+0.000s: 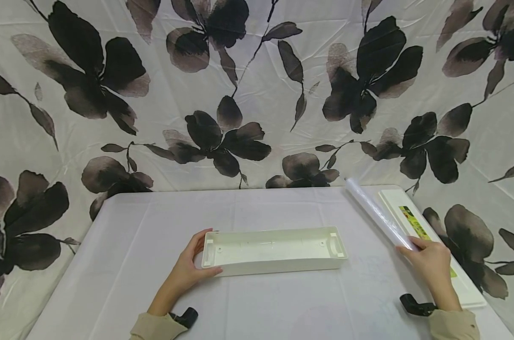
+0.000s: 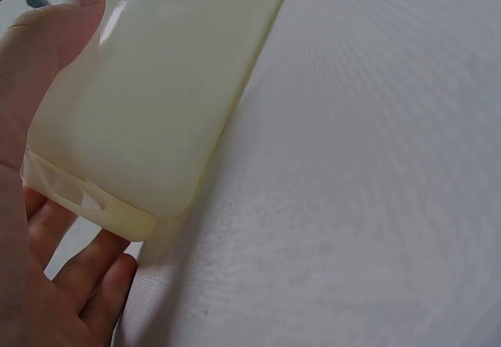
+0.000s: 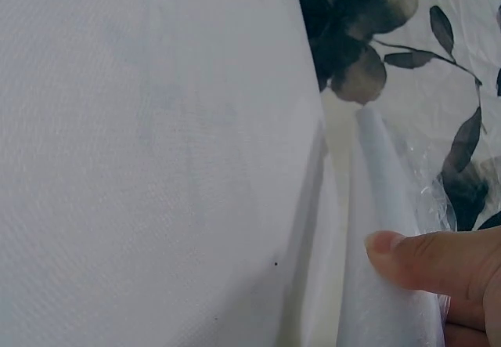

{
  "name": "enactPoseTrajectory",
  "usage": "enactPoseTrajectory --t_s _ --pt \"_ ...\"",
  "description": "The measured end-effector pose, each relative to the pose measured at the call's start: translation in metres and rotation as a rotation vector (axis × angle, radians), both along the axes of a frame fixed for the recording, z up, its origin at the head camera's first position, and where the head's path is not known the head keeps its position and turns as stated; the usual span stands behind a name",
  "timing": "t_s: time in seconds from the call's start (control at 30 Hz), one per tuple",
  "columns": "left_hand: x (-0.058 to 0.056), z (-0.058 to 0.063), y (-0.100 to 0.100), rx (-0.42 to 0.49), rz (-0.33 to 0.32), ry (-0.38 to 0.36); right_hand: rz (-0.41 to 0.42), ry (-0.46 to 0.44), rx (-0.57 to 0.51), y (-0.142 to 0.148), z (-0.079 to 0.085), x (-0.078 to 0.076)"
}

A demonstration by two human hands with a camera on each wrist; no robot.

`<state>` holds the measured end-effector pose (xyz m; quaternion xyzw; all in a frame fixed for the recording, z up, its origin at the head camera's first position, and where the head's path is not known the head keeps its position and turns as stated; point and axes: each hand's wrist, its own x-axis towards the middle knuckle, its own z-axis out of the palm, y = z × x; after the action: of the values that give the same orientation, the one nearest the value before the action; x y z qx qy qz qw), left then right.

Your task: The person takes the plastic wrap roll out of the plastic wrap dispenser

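Note:
A long, shallow cream plastic box (image 1: 278,264) lies open side up in the middle of the table. My left hand (image 1: 189,264) grips its left end, thumb on the near wall and fingers round the far corner. In the left wrist view the thumb (image 2: 74,30) presses the box's smooth wall (image 2: 156,104), with several fingers by its end. At the right, my right hand (image 1: 431,264) holds the near part of a roll of clear plastic film (image 1: 378,212). Its thumb (image 3: 399,257) lies across the roll (image 3: 376,175) in the right wrist view; the other fingers are mostly hidden.
Under and beside the roll, a long white flat piece (image 1: 465,288) with a yellow-green label (image 1: 412,219) lies along the table's right edge. White cloth covers the table (image 1: 278,307). A floral sheet (image 1: 257,85) hangs behind it. Each wrist wears a black camera (image 1: 186,317).

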<state>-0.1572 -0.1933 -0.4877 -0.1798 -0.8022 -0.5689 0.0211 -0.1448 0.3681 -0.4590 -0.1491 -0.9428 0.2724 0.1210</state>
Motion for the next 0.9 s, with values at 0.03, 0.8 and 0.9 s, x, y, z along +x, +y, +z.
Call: enactPoseTrajectory --t_s 0.03,0.8,0.9 --pt "0.0 0.0 0.0 -0.002 0.002 -0.001 0.001 0.007 0.008 0.001 -0.002 0.0" --pt "0.004 -0.003 0.002 -0.006 0.011 0.003 0.072 0.115 0.167 -0.009 -0.019 0.005" --pt "0.004 -0.003 0.002 0.001 0.013 0.003 0.093 0.081 0.195 -0.011 -0.018 0.007"
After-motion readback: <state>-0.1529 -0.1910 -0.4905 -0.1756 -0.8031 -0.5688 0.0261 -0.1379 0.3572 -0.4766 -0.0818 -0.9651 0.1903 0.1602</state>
